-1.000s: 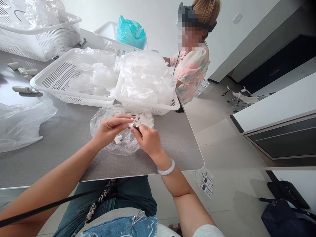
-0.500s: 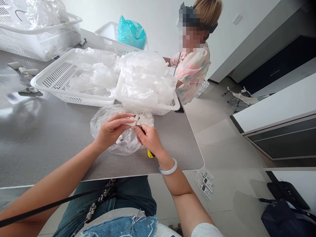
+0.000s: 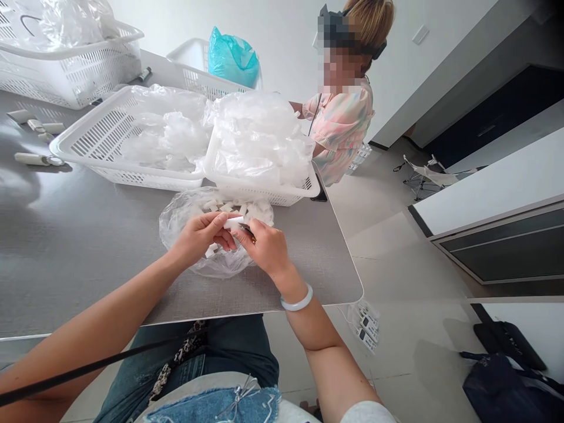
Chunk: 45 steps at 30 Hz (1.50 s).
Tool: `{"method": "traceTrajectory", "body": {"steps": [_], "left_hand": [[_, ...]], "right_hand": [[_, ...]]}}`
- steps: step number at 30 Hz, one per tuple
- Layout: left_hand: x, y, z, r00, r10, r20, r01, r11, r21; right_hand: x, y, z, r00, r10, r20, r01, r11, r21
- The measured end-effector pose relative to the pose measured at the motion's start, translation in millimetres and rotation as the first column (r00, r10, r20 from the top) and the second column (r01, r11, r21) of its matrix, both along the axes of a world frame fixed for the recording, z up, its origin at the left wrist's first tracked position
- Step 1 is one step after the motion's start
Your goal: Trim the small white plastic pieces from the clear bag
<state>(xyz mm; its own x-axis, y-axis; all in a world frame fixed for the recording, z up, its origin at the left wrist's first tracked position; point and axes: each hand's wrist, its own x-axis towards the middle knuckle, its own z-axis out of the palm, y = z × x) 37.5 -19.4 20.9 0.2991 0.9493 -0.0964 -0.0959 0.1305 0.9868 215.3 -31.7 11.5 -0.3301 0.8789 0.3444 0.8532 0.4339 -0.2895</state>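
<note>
One white cylinder (image 3: 234,222) (smooth-sided) sits in the left fingers (image 3: 226,238).

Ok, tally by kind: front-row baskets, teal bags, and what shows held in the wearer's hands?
White baskets, front row: 2
Teal bag: 1
White piece, left hand: 1
Dark tool, right hand: 1
Total: 5

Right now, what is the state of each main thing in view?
Left hand, closed on white piece
Right hand, closed on tool
White piece, held
Tool, gripped, partly hidden
Clear bag, holding white bits
Front left basket, partly filled
Front right basket, heaped
Teal bag, bulging
</note>
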Motion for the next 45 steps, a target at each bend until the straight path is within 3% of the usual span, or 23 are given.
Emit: {"method": "traceTrajectory", "body": {"steps": [4, 14, 25, 32, 37, 40, 45], "left_hand": [[-2.6, -0.8, 5.5, 0.999, -0.053, -0.005, 0.053, 0.996, 0.073], [-1.8, 0.1, 5.6, 0.964, 0.118, -0.239, -0.055, 0.966, 0.253], [0.2, -1.1, 6.8, 0.929, 0.193, -0.317, -0.085, 0.943, 0.322], [0.0, -0.9, 6.6, 0.926, 0.203, -0.318, -0.107, 0.95, 0.293], [-0.1, 0.5, 2.8, 0.953, 0.178, -0.246, -0.111, 0.959, 0.263], [-1.2, 3.2, -0.3, 0.983, 0.142, -0.117, -0.117, 0.972, 0.202], [-4.0, 5.6, -2.1, 0.982, 0.018, 0.187, -0.026, 0.999, 0.038]], "right_hand": [[0.0, -0.3, -1.8, 1.0, 0.019, -0.002, -0.019, 1.0, 0.021], [-4.3, -1.0, -6.4, 0.994, 0.041, 0.101, -0.048, 0.997, 0.067], [-6.2, -0.1, -8.2, 0.992, 0.02, 0.127, -0.028, 0.998, 0.058], [-6.0, -0.1, -7.0, 0.99, 0.028, 0.137, -0.038, 0.997, 0.067], [-6.6, -0.2, -5.7, 0.987, 0.059, 0.15, -0.067, 0.997, 0.045], [-4.5, 0.3, -5.6, 0.989, 0.085, 0.123, -0.092, 0.994, 0.056], [1.8, 4.8, -4.2, 0.999, -0.047, 0.012, 0.047, 0.998, 0.049]]}}
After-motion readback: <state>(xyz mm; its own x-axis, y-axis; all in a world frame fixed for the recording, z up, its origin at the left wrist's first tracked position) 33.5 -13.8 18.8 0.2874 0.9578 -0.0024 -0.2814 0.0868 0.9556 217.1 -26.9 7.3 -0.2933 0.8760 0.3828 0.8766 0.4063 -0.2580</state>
